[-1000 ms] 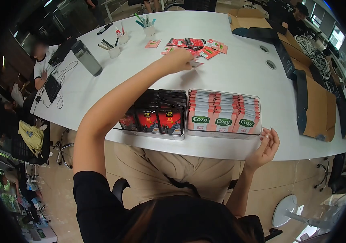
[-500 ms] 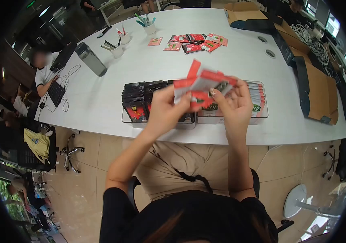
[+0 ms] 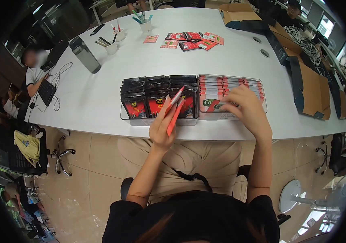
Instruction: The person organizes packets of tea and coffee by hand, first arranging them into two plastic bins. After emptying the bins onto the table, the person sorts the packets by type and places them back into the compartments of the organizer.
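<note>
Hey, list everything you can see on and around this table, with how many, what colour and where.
table: one, white, across the middle
clear trays: two, side by side at the near edge
black-and-red sachets: many, upright rows in left tray
red-and-white sachets: many, upright rows in right tray
loose sachets: several, red and black, far side
cups with pens: three, white, far left
bottle: one, grey, left of the trays
cardboard boxes: several, brown, right end
other person: one, white top, left end at a keyboard
left hand: grip shut on red sachets, in front of left tray
right hand: on the right tray's sachets; grip unclear
</note>
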`<action>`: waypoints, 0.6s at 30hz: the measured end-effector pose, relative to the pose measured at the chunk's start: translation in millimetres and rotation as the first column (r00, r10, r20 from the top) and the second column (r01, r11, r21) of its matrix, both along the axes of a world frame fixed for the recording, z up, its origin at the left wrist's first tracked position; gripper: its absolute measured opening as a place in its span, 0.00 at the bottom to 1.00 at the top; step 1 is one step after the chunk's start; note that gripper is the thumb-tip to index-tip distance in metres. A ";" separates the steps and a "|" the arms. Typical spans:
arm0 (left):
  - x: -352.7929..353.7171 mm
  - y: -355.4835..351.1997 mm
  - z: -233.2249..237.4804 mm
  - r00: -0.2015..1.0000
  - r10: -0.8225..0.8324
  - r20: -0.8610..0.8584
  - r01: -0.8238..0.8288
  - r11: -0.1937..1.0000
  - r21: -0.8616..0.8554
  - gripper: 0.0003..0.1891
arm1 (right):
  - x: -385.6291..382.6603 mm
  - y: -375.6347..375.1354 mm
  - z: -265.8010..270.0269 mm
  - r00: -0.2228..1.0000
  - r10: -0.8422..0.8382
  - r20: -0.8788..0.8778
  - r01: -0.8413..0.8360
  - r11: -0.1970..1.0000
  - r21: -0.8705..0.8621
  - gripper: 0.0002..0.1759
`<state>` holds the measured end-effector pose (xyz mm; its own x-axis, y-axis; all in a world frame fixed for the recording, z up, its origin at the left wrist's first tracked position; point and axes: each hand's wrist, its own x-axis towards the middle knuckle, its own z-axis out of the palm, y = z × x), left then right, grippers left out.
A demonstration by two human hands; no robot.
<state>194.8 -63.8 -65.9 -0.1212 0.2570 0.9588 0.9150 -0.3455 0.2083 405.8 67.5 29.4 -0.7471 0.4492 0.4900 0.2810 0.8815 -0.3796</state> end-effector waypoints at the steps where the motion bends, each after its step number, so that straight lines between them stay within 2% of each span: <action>1: 1.3 0.3 -1.2 0.999 0.034 -0.005 -0.034 0.999 0.023 0.15 | -4.7 1.0 -3.3 0.997 0.006 0.077 -0.004 1.000 -0.019 0.13; 4: 2.3 -0.2 1.4 0.999 0.035 0.018 -0.035 0.999 0.007 0.16 | -22.8 2.9 1.1 0.986 -0.022 0.166 0.007 0.996 0.088 0.22; 7: 1.9 -0.5 2.3 0.999 0.032 0.018 -0.032 0.999 0.000 0.17 | -38.2 11.1 -4.0 0.985 -0.149 0.087 0.123 0.961 0.249 0.41; 10: 1.8 -1.4 2.1 0.999 0.044 -0.002 -0.044 0.999 -0.015 0.17 | -43.4 19.2 -11.0 0.972 -0.120 0.201 0.071 0.969 0.238 0.55; 13: 1.8 -3.3 2.5 0.999 0.030 0.032 -0.029 0.999 -0.030 0.17 | -45.9 18.0 -11.8 0.964 -0.099 0.246 0.050 0.979 0.198 0.56; 16: 1.1 -3.8 -7.4 0.986 -0.045 0.164 0.045 0.999 0.003 0.14 | -46.1 16.4 -4.7 0.941 -0.092 0.325 0.038 0.985 0.170 0.57; 18: -0.1 -6.1 -13.2 0.942 -0.121 0.313 0.118 0.993 0.028 0.12 | -46.0 15.9 -4.9 0.939 -0.104 0.327 0.040 0.980 0.195 0.56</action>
